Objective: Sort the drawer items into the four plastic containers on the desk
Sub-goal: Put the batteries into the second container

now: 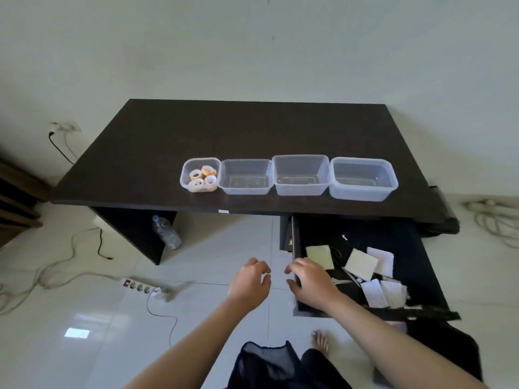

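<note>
On the dark worktop (pixel 140 153), four clear plastic containers are standing in a row near the front edge, each touching or just beside its neighbour. The leftmost container (pixel 200 174) is holding several rolls of tape (pixel 202 176). The second container (pixel 245 176), third container (pixel 301 174) and rightmost container (pixel 363 178) are showing only their clear bottoms.

Below the right part of the worktop, the drawer (pixel 421 265) is standing pulled out. Paper pads and loose slips (pixel 361 264) are lying scattered inside it, some overlapping.

The left hand (pixel 250 282) is hovering over the floor just left of the drawer, fingers loosely curled and holding nothing. The right hand (pixel 311 282) is hanging over the drawer's left front corner, fingers loosely bent, gripping nothing visible. The two hands are sitting near each other but apart.

A water bottle (pixel 166 232) is lying under the worktop, and a power strip (pixel 139 285) is lying on the tiled floor.
</note>
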`<state>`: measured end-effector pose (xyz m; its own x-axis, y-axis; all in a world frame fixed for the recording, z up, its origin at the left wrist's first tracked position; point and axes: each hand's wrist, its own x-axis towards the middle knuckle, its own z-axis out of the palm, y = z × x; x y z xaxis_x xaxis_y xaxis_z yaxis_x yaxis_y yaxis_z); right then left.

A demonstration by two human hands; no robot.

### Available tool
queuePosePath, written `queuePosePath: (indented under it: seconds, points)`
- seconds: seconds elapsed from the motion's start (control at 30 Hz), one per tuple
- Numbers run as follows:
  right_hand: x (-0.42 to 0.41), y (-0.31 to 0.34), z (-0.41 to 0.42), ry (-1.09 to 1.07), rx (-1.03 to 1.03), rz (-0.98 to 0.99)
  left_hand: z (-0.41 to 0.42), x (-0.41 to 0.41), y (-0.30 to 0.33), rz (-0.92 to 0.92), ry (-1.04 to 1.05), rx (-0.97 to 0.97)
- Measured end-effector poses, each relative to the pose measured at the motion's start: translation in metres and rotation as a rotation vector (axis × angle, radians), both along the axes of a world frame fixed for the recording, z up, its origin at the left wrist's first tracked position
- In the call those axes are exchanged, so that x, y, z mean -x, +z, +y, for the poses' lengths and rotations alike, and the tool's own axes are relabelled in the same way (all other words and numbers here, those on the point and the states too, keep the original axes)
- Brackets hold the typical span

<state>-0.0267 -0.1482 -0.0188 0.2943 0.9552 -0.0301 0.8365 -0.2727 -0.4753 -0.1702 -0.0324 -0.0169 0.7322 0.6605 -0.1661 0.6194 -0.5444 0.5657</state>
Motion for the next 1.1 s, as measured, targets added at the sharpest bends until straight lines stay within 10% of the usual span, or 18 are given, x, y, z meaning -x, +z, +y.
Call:
queuePosePath:
  seconds: [1.1]
  points:
    - [-0.218,-0.101,-0.162,-0.511,0.598,0.389,-0.153,-0.240,-0.104,0.410,-0.218,0.377]
